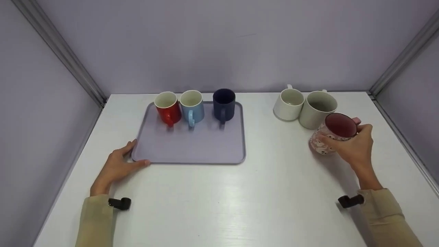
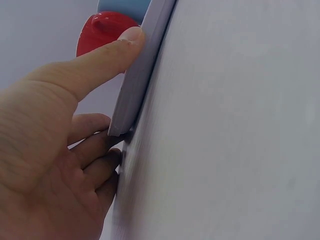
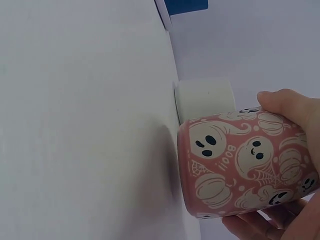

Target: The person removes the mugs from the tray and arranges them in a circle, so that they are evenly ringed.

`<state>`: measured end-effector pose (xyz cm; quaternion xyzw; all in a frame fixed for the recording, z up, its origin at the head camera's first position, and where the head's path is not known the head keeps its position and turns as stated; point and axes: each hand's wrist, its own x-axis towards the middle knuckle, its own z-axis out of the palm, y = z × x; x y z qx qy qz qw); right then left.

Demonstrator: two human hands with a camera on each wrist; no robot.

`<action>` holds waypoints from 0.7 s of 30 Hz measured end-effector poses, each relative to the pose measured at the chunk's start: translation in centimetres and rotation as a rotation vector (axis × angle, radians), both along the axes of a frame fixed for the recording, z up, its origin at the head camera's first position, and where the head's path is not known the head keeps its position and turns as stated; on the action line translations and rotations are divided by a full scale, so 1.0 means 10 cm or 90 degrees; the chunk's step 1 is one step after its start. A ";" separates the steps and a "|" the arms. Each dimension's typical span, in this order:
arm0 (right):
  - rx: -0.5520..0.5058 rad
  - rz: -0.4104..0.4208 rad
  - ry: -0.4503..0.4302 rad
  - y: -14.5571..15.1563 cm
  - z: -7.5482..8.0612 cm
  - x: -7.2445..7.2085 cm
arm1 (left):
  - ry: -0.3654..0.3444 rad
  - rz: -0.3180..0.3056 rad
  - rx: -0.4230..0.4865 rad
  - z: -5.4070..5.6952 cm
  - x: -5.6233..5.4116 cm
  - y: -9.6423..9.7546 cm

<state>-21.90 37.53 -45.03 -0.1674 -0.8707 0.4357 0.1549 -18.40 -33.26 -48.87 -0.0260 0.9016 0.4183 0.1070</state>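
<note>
My right hand (image 1: 355, 145) grips a pink mug (image 3: 240, 165) patterned with ghosts and pumpkins, thumb on one side and fingers on the other. Its reddish inside shows in the head view, and its base is at or just above the table. At the lavender tray's (image 1: 192, 151) front left corner, my left hand (image 1: 118, 166) holds the rim between thumb and fingers. Along the tray's back stand a red mug (image 1: 173, 115), a light blue mug (image 1: 198, 113) and a dark navy mug (image 1: 224, 109), upright, handles toward me.
Behind the pink mug, a white mug (image 1: 286, 106) and a larger off-white mug (image 1: 310, 115) stand close together near the table's back edge. The white table (image 1: 219, 202) is bordered by pale panels (image 1: 219, 51) at the back and sides.
</note>
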 end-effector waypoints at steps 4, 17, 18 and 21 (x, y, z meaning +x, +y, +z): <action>0.016 -0.001 0.002 -0.02 -0.05 -0.02 | 0.003 -0.005 -0.004 0.01 -0.01 0.00; 0.035 0.018 0.001 -0.05 -0.07 -0.04 | 0.010 -0.002 -0.015 0.03 0.00 0.01; 0.036 0.019 0.002 -0.05 -0.07 -0.04 | 0.012 -0.002 -0.014 0.03 0.00 0.02; 0.040 0.018 0.003 -0.06 -0.06 -0.04 | 0.016 -0.003 -0.014 0.03 0.01 0.02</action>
